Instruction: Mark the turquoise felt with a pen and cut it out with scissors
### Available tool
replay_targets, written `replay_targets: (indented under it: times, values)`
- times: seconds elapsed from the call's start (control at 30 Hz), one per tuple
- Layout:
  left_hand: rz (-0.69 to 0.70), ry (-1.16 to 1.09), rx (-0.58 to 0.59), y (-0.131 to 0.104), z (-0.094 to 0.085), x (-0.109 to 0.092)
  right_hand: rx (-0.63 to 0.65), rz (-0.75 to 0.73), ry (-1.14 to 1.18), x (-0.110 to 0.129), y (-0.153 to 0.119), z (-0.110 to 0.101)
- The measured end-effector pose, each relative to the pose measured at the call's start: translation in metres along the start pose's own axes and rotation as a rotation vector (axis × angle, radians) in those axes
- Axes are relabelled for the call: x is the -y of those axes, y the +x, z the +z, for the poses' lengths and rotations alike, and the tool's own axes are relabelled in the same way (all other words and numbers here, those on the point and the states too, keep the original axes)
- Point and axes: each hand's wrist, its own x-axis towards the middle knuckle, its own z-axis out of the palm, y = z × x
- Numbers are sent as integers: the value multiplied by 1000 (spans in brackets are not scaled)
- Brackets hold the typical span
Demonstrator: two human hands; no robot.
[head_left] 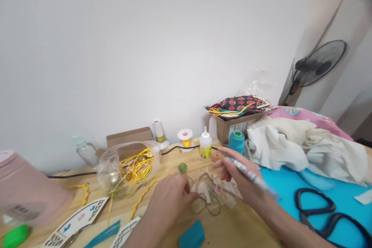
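The right hand (242,174) is holding a slim white pen (251,178), its index finger stretching out and its other fingers partly curling, with the barrel lying across the base of the thumb. The pen is showing blue markings, blurring toward its rear; its long axis is slanting from near the fingers, on the wall side, down to the right toward the wearer. The left hand (171,193) is curling, its thumb and fingertips nearly meeting beside a thin green cord (214,214); whether they are gripping it I cannot tell. The cord is forming rounded loops on the wooden worktop (238,230), among crinkled, whitish scraps (205,192) and a small pink square frame (218,190). A textured green ball (182,167) is sitting just beyond the left hand, and a flat blue piece (192,235) is lying nearer the wearer. Farther out, a white plastic glue bottle (205,148) with a yellow label is standing upright, a turquoise thread cone (236,143) is standing to its right, and a clear, crumpled bag (106,166) is holding tangled yellow cord (141,167).
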Motion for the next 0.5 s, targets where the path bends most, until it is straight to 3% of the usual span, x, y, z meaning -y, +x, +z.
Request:
replay_targets:
  times: [0.13,0.2,0.37,0.5]
  values:
    - [-90,61,29,-12,17,4,337,-163,-293,-14,-8,11]
    - [-99,69,43,-12,21,2,418,-223,-419,-20,-10,13]
    - [-117,49,55,-7,16,2,432,-219,-545,-28,-2,4]
    - [-123,-48,43,-9,-6,6,403,-175,-564,-28,6,-5]
